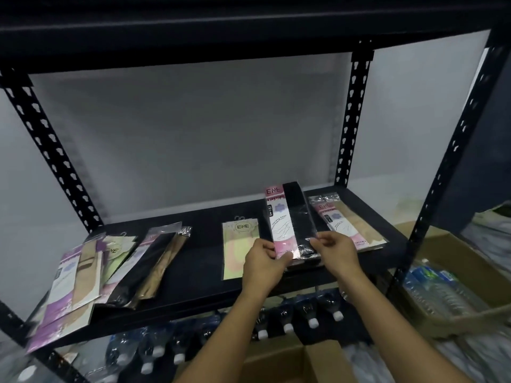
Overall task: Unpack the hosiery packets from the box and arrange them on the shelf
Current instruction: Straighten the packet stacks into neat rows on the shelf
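Note:
A packet of black hosiery with a pink and white label (287, 217) is held over the right half of the black shelf (199, 261). My left hand (262, 261) pinches its near left corner and my right hand (336, 251) pinches its near right corner. A beige packet (351, 222) lies flat just right of it. A pale green packet (237, 247) lies to its left, partly under my left hand. Several more packets (110, 266) lie overlapped at the shelf's left end, some hanging over the front edge. The cardboard box (301, 363) is open below my forearms.
Black slotted uprights (351, 120) frame the shelf, and an upper shelf (221, 31) is close overhead. Water bottles (312, 313) lie on the lower level. A second cardboard box with bottled water (442, 288) sits to the right.

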Demonstrator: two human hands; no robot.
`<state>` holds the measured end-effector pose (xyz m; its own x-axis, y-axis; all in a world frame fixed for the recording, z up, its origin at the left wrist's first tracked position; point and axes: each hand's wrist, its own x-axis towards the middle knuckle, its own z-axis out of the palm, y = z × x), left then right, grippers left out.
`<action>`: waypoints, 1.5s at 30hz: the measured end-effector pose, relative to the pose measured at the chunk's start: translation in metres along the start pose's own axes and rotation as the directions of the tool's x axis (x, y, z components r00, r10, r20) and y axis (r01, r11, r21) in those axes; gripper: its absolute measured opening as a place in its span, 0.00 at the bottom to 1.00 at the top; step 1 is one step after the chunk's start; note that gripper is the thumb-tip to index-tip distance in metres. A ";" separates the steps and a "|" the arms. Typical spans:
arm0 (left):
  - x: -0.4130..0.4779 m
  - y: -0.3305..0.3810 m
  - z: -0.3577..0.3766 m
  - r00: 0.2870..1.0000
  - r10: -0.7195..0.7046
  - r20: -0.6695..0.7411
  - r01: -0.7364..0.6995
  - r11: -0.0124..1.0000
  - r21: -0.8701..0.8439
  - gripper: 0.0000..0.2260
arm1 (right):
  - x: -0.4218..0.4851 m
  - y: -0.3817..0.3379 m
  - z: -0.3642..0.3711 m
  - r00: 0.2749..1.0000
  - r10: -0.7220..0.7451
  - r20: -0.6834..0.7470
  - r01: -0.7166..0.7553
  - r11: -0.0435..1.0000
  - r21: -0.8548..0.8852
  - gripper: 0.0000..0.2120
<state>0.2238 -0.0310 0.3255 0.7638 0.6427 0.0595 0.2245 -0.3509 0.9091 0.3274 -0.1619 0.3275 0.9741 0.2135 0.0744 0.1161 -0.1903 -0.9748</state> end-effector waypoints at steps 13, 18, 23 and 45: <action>0.013 -0.004 0.017 0.993 -0.116 0.025 0.102 0.940 0.326 0.18 | 0.021 0.024 0.008 0.999 0.027 -0.046 -0.037 0.971 -0.238 0.15; 0.007 -0.010 -0.005 1.000 -0.030 0.006 0.027 0.968 0.248 0.20 | 0.007 0.014 0.009 0.987 -0.097 -0.127 0.064 0.967 -0.245 0.14; 0.004 -0.029 -0.051 0.995 0.010 -0.099 0.006 0.986 0.164 0.13 | -0.024 -0.004 0.028 0.978 -0.203 -0.054 0.182 0.945 -0.270 0.10; -0.018 -0.121 -0.261 0.877 0.000 -0.481 0.086 0.984 0.156 0.13 | -0.107 -0.052 0.238 0.917 -0.130 0.377 0.190 0.974 -0.127 0.08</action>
<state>0.0255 0.1777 0.3224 0.3781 0.8912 0.2506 0.3812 -0.3966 0.8351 0.1705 0.0534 0.3203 0.8054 0.5814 0.1154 0.3225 -0.2665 -0.9083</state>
